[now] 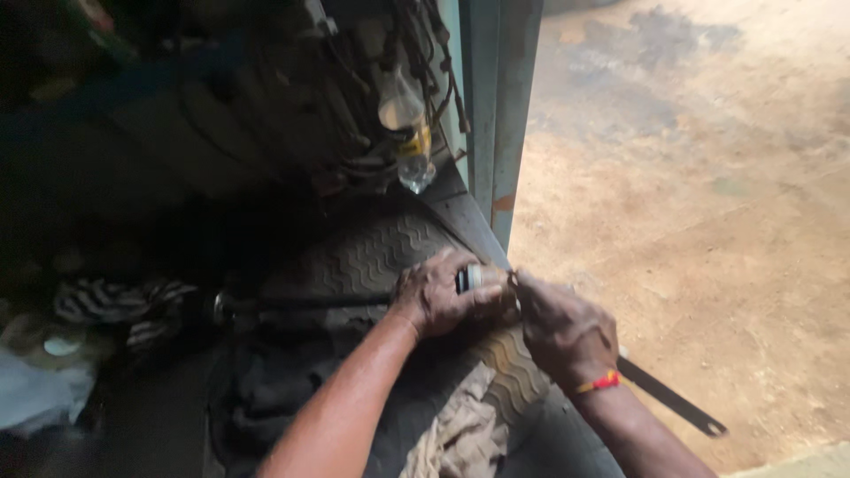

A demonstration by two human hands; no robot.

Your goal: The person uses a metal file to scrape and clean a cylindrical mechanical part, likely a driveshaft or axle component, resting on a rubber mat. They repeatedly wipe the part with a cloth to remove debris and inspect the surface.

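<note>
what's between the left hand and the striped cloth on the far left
In the head view, a dark metal shaft runs from the left hand toward the striped cloth, lying over a tyre.

Bare forearms, a ring and a wrist thread

Both arms were bare from the lower edge of the view up to the hands, with no sleeve on either. The left hand (443,296) wore a broad band ring (469,278) on one finger, dark on one half and pale silver on the other, at about 1 o'clock on the hand. The right hand (562,327) had a thin thread bracelet (598,384), red with a short yellow stretch, tied round the wrist at about 5 o'clock from the knuckles. The fingers (496,296) looked grimy and smudged. No glove or watch was worn.
</note>
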